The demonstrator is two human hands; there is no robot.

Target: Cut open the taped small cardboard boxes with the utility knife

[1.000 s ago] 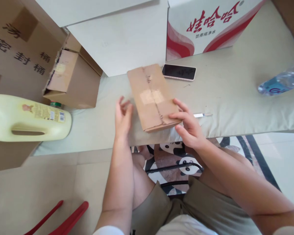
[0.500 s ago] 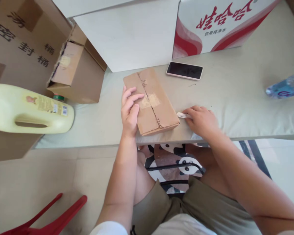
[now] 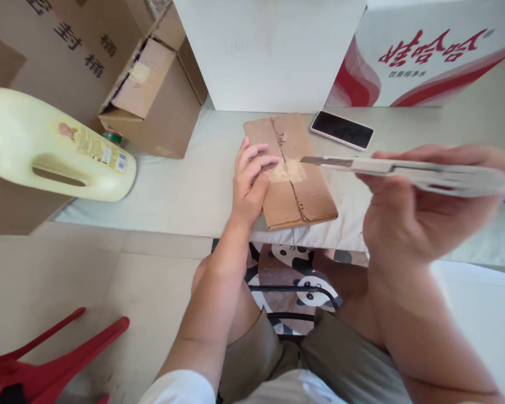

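Shorts and bare knees are sitting nearest to me, with a panda-print stool showing between my legs and a red plastic chair lying on the floor at my lower left. My right hand is hovering raised above the bench, its fingers wrapping closed around a white utility knife; the blade is pointing left, over the taped cardboard parcel and not touching it as far as I can tell. My left hand is pressing flat on the parcel's left edge, fingers spread and lying open on the cardboard beside the tape patch. The parcel is lying near the bench's front edge, its seam running away from me. Just beyond it a dark phone is lying face up. Farther left a pale yellow jug is lying on its side, with an open brown carton behind it. At the back a red-and-white printed box is standing.
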